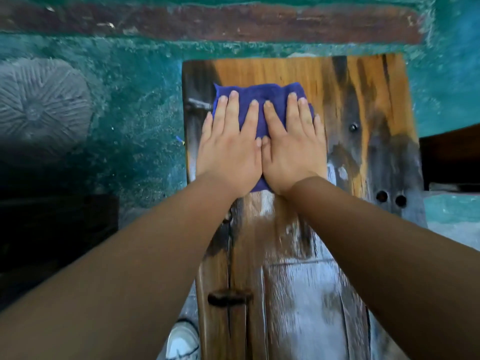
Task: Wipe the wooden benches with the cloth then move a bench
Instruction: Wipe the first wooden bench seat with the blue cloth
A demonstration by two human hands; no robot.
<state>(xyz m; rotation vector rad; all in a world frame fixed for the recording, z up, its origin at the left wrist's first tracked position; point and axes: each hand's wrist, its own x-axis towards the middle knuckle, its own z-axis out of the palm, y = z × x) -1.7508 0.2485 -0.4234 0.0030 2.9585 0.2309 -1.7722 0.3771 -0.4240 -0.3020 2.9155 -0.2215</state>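
A long wooden bench (363, 105) runs away from me, its top streaked orange, grey and black, with a wet sheen on the near half. A folded blue cloth (262, 96) lies flat on the far part of the bench, toward its left edge. My left hand (228, 144) and my right hand (293, 146) press side by side on the cloth with straight fingers, thumbs touching. Most of the cloth is hidden under my hands.
A green-painted floor (135, 113) surrounds the bench. A dark red strip (233, 22) runs along the far side. A grey ribbed round object (39, 107) lies at the left. Another dark wooden piece (452, 157) sits at the right. My white shoe (181, 341) stands beside the bench's left edge.
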